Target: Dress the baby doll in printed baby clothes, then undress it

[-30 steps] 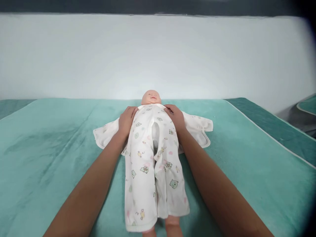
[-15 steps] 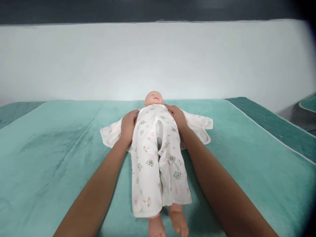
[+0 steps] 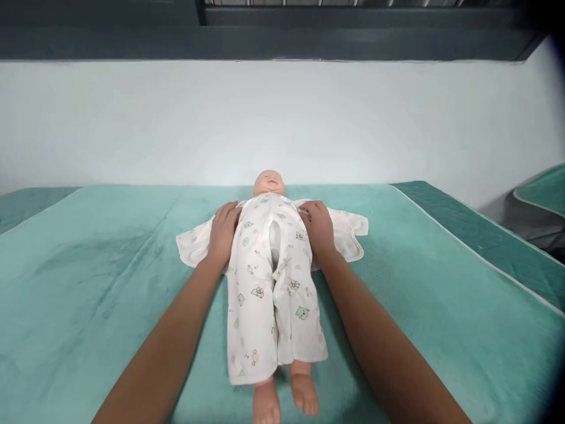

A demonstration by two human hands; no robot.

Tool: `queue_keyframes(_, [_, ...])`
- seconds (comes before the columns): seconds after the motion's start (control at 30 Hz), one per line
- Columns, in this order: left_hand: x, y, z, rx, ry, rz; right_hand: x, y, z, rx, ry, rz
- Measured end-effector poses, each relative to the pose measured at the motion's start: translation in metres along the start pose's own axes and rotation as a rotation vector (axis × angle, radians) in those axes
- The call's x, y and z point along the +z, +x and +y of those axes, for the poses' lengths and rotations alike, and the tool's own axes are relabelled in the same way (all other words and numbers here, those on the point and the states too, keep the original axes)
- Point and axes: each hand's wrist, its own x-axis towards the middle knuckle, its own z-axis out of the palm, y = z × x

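A baby doll (image 3: 269, 184) lies on its back, its head toward the wall and its bare feet nearest me. White baby trousers (image 3: 253, 294) with a printed animal pattern cover its legs and reach high up its front; there is a slit at the crotch. Beneath them a white baby top (image 3: 351, 227) spreads out to both sides. My left hand (image 3: 224, 232) is closed at the left side of the trousers, near the waist. At the opposite side my right hand (image 3: 320, 229) has bent fingers against the trousers' edge. The fingertips of both hands are partly hidden.
A green padded mat (image 3: 110, 259) lies under the doll, with a darker green border (image 3: 477, 235) on the right. Behind it stands a white wall (image 3: 273, 123) below a dark frame (image 3: 265, 44). Another green-edged item (image 3: 545, 188) is at the far right.
The view has tilted up slightly, showing more of the dark frame. My right hand's fingers have shifted from the top of the trousers down to their side edge and are more bent.
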Motion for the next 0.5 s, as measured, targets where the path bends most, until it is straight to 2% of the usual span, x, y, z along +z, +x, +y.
queue_keyframes(0.07, [-0.005,-0.007,0.006,0.012,0.114,0.014,-0.004,-0.005,-0.004,0.149,0.036,-0.021])
queue_keyframes(0.13, [-0.01,-0.013,0.014,-0.037,0.254,-0.022,-0.006,-0.008,-0.006,0.279,0.088,-0.083])
queue_keyframes(0.2, [-0.015,-0.017,0.022,-0.132,0.342,-0.105,-0.005,-0.009,-0.004,0.338,0.136,-0.125])
queue_keyframes(0.27, [-0.018,-0.018,0.027,-0.241,0.318,-0.193,-0.004,-0.009,-0.002,0.37,0.19,-0.15])
queue_keyframes(0.33, [-0.018,-0.018,0.028,-0.324,0.163,-0.216,-0.003,-0.01,0.0,0.41,0.262,-0.189])
queue_keyframes(0.5, [-0.012,-0.023,0.026,-0.446,-0.525,-0.04,-0.009,-0.011,-0.012,0.442,0.449,-0.298])
